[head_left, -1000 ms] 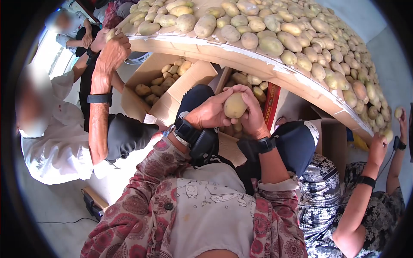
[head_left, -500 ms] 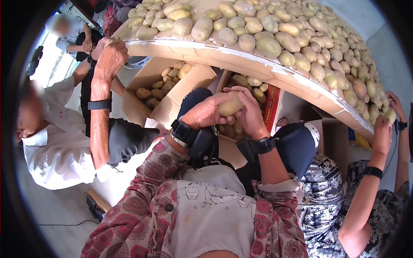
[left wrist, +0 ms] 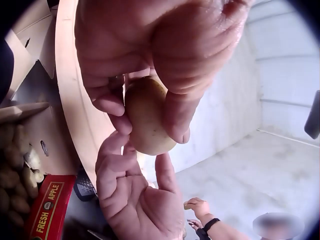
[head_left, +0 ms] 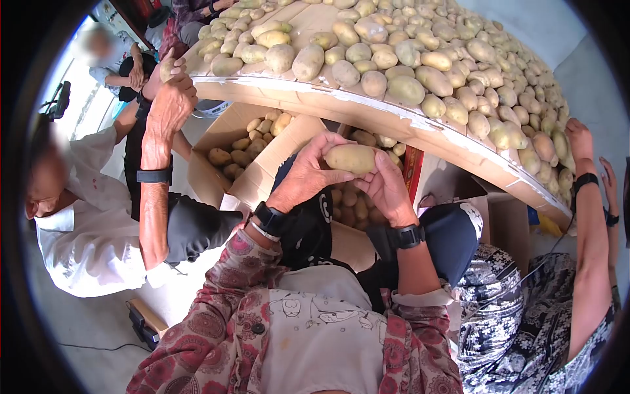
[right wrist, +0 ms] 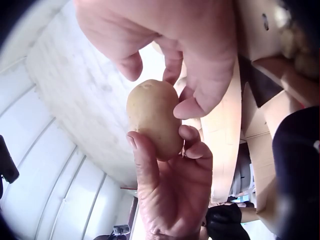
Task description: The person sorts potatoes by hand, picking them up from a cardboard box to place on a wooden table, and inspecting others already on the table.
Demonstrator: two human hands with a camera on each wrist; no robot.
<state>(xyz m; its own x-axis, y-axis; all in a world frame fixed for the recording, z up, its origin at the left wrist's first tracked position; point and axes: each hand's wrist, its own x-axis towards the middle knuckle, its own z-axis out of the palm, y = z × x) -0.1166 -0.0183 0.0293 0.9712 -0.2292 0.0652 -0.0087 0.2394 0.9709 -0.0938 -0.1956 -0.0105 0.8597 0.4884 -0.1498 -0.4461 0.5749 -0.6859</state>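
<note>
Carton [head_left: 275, 146] of open brown cardboard, potatoes inside. Left hand [head_left: 303, 176], thumb and fingers gripping one oblong, pale yellow potato [head_left: 351, 159], held in front of the worktop. Right hand [head_left: 394, 190], fingers loosely bent, touching the potato's right end. Cardboard-covered worktop [head_left: 298, 18], white-streaked edge, many potatoes spread over it, extending far right.

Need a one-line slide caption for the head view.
Left hand grips a potato, right hand at its other end, near a potato-covered table and open cardboard boxes.
</note>
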